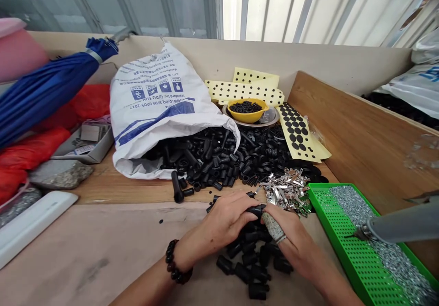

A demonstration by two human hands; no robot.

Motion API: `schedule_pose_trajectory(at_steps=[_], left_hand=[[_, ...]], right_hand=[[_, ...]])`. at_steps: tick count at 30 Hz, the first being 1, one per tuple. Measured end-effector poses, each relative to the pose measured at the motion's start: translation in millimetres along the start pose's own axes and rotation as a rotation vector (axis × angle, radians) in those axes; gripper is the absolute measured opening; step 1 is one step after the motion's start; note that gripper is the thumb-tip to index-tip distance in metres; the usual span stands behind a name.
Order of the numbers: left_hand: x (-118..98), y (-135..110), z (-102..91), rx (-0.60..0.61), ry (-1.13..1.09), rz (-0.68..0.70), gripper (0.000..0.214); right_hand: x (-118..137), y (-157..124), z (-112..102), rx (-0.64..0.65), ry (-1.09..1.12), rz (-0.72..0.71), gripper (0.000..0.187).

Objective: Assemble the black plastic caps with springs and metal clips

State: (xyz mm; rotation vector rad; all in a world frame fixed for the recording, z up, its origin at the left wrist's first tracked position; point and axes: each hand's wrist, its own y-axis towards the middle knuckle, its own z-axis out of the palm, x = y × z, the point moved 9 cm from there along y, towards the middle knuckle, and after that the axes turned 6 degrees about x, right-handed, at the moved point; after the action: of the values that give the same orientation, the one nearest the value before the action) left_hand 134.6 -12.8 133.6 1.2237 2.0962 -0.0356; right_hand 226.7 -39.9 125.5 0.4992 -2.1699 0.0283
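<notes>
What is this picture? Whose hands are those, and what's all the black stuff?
The camera sits on a person's head, looking down at their own two hands. The left hand, with a bead bracelet, and the right hand pinch one small black tube together. More black tubes lie under them and spill from a white sack. Nearby are shiny metal clips, a green tray of tiny screws, and a yellow bowl.

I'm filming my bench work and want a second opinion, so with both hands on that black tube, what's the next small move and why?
Probably reach the right hand to the silver clip pile for one clip. Both hands, the left hand included, pinch one black tube with no metal piece visible in them, and that pile lies just beyond the fingers.
</notes>
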Motion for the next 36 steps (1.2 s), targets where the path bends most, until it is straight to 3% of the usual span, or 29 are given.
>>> schedule_pose_trajectory(at_steps=[3,6,9,16,22,27,30,36], left_hand=[[-3.6,-2.5,-1.3,-0.022,0.017,0.033,0.019],[-8.8,-5.0,-0.7,-0.029,0.073,0.078,0.020],[-10.3,-6.2,0.7,-0.028,0.125,0.097,0.022],[-2.6,-4.2,4.3,0.020,0.028,0.045,0.020],[5.6,-4.3,7.4,0.123,-0.092,-0.100,0.022],[9.5,-4.6,16.1,0.222,-0.225,-0.141,0.022],[12.5,-4.7,16.8,0.208,-0.284,-0.167,0.019],[3.4,-6.0,9.2,0.117,-0.097,-0.109,0.020]], right_hand=[[-15.2,0.1,6.3,0.008,0.124,0.075,0.017],[-36.1,-1.6,22.6,0.063,0.383,0.181,0.018],[-40.4,-2.7,29.5,0.074,0.500,0.207,0.018],[-1.9,0.4,8.9,0.009,0.044,-0.002,0.016],[-3.2,-1.3,14.9,0.095,-0.179,-0.105,0.017],[4.1,-5.8,18.6,0.080,-0.420,-0.283,0.018],[-0.8,-6.0,19.7,0.074,-0.387,-0.245,0.019],[-7.2,-3.3,14.5,0.052,-0.119,-0.041,0.017]])
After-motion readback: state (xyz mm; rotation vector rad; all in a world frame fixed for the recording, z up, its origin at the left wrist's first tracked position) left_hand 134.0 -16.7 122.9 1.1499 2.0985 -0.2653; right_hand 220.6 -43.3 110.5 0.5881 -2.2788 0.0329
